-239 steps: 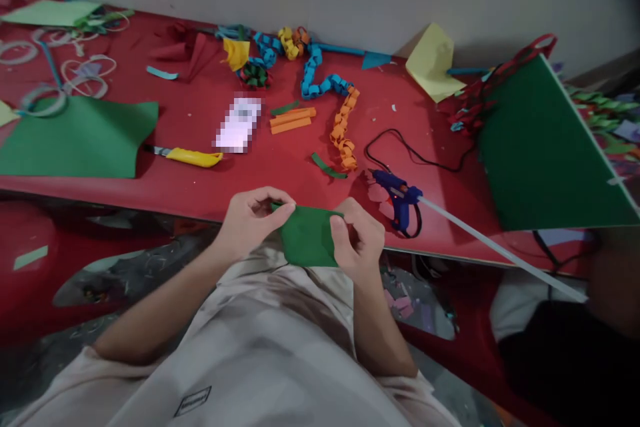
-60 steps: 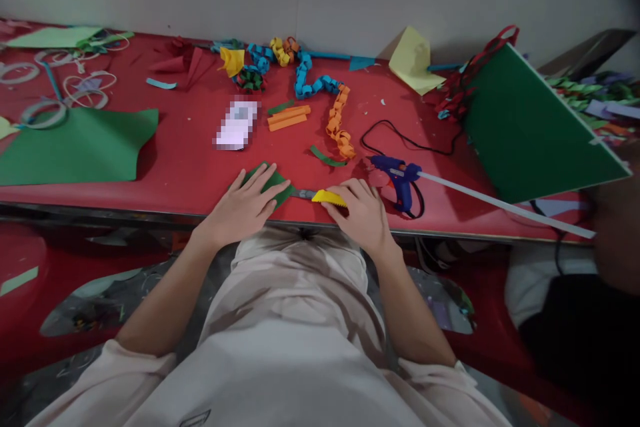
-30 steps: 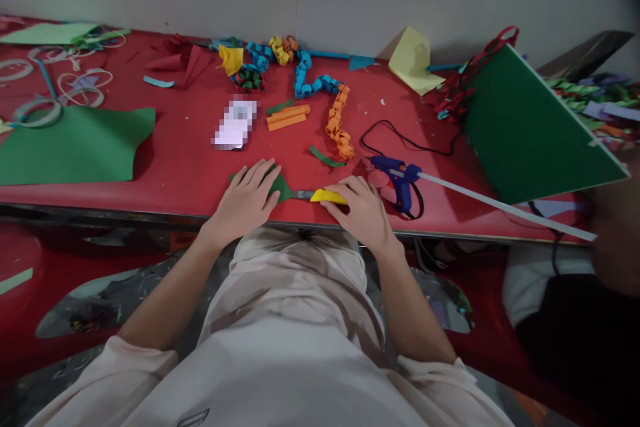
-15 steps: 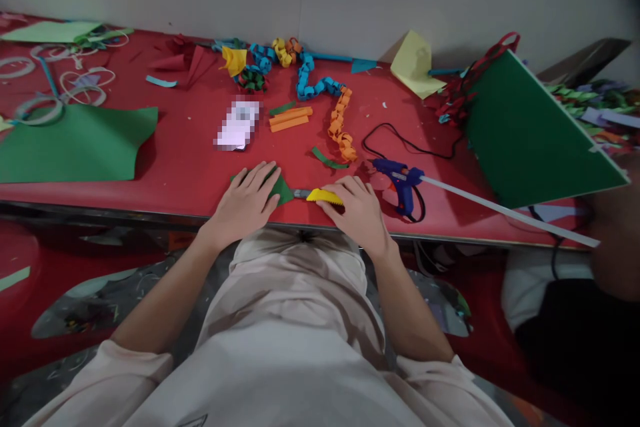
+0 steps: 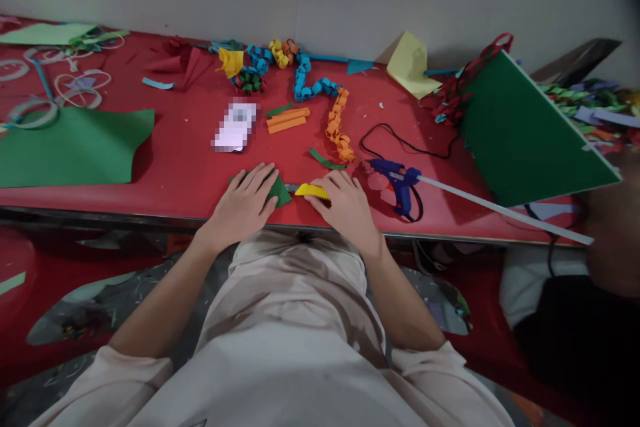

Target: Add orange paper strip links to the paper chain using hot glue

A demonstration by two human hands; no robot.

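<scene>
My left hand (image 5: 246, 201) lies flat, fingers spread, over a small piece of green paper (image 5: 283, 195) at the table's front edge; much of the paper is hidden beneath it. In my right hand (image 5: 349, 208) is a yellow utility knife (image 5: 311, 191), its grey front end pointing left and touching or nearly touching the paper's right edge. Just right of that hand rests a blue glue gun (image 5: 400, 180) with a long white glue stick (image 5: 500, 207) in its back. Beyond the hands are a green paper strip (image 5: 327, 159) and folded orange paper strips (image 5: 289, 120).
A phone (image 5: 236, 125) with a blurred screen lies on the red table (image 5: 190, 167). Behind it stretches a blue and orange paper chain (image 5: 313, 88). A large green sheet (image 5: 75, 147) is at left, a green board (image 5: 535, 133) leans at right. Another person (image 5: 560, 333) sits at the right edge.
My right hand has moved slightly left and away from me with the utility knife, bringing its front end closer to the green paper. My left hand stays on the paper.
</scene>
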